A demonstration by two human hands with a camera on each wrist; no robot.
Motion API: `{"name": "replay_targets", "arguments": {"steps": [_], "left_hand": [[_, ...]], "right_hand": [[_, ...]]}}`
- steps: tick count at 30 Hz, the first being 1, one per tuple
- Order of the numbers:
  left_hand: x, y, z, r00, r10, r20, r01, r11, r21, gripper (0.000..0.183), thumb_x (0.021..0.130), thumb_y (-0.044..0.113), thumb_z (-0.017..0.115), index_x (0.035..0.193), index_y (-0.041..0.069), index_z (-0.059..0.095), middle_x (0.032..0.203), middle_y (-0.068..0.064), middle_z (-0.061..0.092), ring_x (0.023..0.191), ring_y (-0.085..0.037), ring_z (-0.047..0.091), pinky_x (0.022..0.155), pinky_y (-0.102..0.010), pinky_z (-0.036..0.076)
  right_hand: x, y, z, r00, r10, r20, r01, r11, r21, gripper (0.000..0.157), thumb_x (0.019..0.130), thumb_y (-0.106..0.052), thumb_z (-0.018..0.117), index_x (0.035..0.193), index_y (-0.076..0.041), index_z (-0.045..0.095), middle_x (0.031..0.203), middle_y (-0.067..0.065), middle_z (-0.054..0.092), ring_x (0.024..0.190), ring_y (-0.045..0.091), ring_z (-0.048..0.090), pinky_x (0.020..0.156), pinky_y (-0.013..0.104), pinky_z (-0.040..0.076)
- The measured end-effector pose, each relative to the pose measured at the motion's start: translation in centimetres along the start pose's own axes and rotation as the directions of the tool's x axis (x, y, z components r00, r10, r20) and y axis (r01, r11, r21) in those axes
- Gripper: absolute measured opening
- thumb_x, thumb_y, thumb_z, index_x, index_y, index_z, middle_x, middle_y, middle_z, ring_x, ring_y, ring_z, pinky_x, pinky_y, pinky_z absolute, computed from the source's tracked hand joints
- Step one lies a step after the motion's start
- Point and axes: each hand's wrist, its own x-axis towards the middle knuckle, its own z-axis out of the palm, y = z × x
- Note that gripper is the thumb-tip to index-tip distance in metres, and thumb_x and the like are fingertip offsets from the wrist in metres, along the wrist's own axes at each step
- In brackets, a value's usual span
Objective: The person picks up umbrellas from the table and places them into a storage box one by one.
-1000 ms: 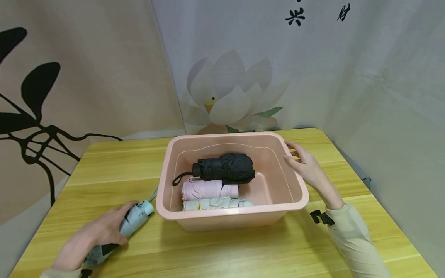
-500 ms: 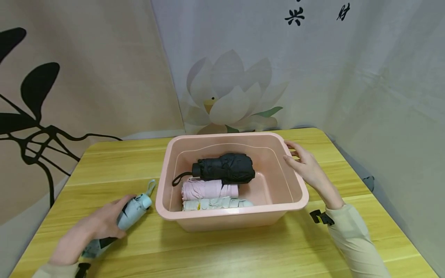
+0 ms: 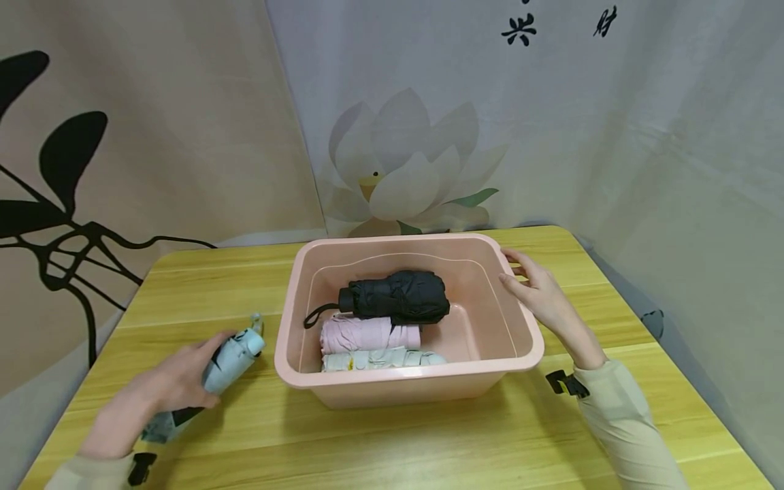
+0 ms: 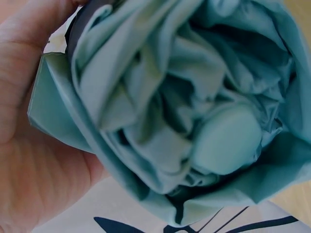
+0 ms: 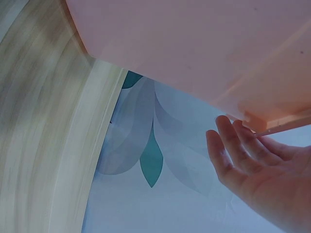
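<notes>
My left hand [image 3: 174, 381] grips a folded light-blue umbrella [image 3: 231, 364] left of the pink plastic basin [image 3: 404, 391]. The umbrella slants, its capped end and wrist loop pointing toward the basin. Close up in the left wrist view, the bunched blue-green umbrella fabric [image 4: 141, 97] surrounds a pale round tip. On the basin's right rim, my right hand [image 3: 542, 292] holds with thumb and forefinger; its other fingers hang loosely below the rim in the right wrist view. Inside the basin lie a black folded umbrella [image 3: 398, 297], a pink one [image 3: 367, 334] and a whitish one [image 3: 382, 358], side by side.
The basin stands on a wood-grain table [image 3: 429, 449], toward its back edge. Behind hangs a printed cloth [image 3: 422, 156] with a lotus and dark characters. The right part of the basin floor [image 3: 462, 333] shows bare.
My left hand has shifted slightly left and away from me with the blue umbrella, which looks a little raised off the table. My right hand and the basin have stayed put.
</notes>
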Motion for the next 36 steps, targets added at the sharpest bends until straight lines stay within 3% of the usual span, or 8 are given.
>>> {"name": "replay_targets", "arguments": {"steps": [9,17,21,27,29,36], "left_hand": [[-0.1,0.0,-0.8,0.994,0.072,-0.084,-0.072,0.997,0.004,0.104,0.060,0.015,0.080,0.142,0.002,0.018,0.116,-0.035,0.048,0.085,-0.029,0.056,0.063,-0.038,0.046],[-0.3,0.3,-1.7,0.959,0.157,-0.235,-0.138,0.986,0.098,0.097,0.065,0.012,0.076,0.144,0.008,0.020,0.113,-0.034,0.048,0.084,-0.031,0.055,0.061,-0.038,0.046],[-0.3,0.7,-2.3,0.934,0.201,-0.296,-0.162,0.975,0.151,0.098,0.065,0.010,0.075,0.146,0.010,0.019,0.114,-0.033,0.048,0.088,-0.034,0.054,0.063,-0.040,0.047],[-0.2,1.2,-2.8,0.866,0.292,-0.405,-0.207,0.948,0.242,0.096,0.064,0.009,0.075,0.144,0.010,0.024,0.114,-0.032,0.049,0.092,-0.044,0.053,0.064,-0.049,0.048],[-0.2,1.3,-3.0,0.851,0.303,-0.429,-0.206,0.944,0.259,0.095,0.063,0.009,0.075,0.144,0.011,0.025,0.114,-0.032,0.049,0.093,-0.045,0.053,0.064,-0.051,0.048],[0.0,2.0,-4.1,0.830,0.322,-0.456,-0.198,0.933,0.300,0.095,0.063,0.009,0.077,0.143,0.010,0.027,0.112,-0.029,0.052,0.091,-0.043,0.052,0.062,-0.050,0.046]], "right_hand": [[0.0,0.2,0.0,1.000,0.009,0.000,-0.009,1.000,-0.007,0.051,0.095,-0.028,0.047,0.140,-0.008,0.034,0.128,0.020,0.050,0.113,0.034,0.052,0.082,0.042,0.051],[0.0,0.2,0.1,1.000,0.004,0.004,-0.004,1.000,-0.010,0.051,0.095,-0.027,0.047,0.141,-0.008,0.033,0.130,0.020,0.049,0.114,0.035,0.051,0.083,0.045,0.050],[0.1,0.3,0.1,1.000,0.009,0.002,-0.009,1.000,-0.013,0.052,0.095,-0.027,0.047,0.141,-0.008,0.033,0.131,0.020,0.048,0.114,0.036,0.051,0.084,0.046,0.050],[0.0,0.3,0.0,1.000,0.008,0.007,-0.008,1.000,-0.012,0.052,0.095,-0.028,0.047,0.141,-0.008,0.032,0.131,0.020,0.048,0.115,0.036,0.050,0.084,0.048,0.049],[0.0,0.3,0.0,1.000,0.007,0.008,-0.007,1.000,-0.013,0.052,0.095,-0.028,0.047,0.141,-0.008,0.032,0.131,0.020,0.048,0.115,0.036,0.050,0.084,0.047,0.050],[-0.1,0.0,0.1,1.000,0.015,0.013,-0.015,1.000,0.001,0.052,0.095,-0.027,0.047,0.141,-0.008,0.032,0.131,0.020,0.048,0.115,0.036,0.050,0.084,0.045,0.050]]}}
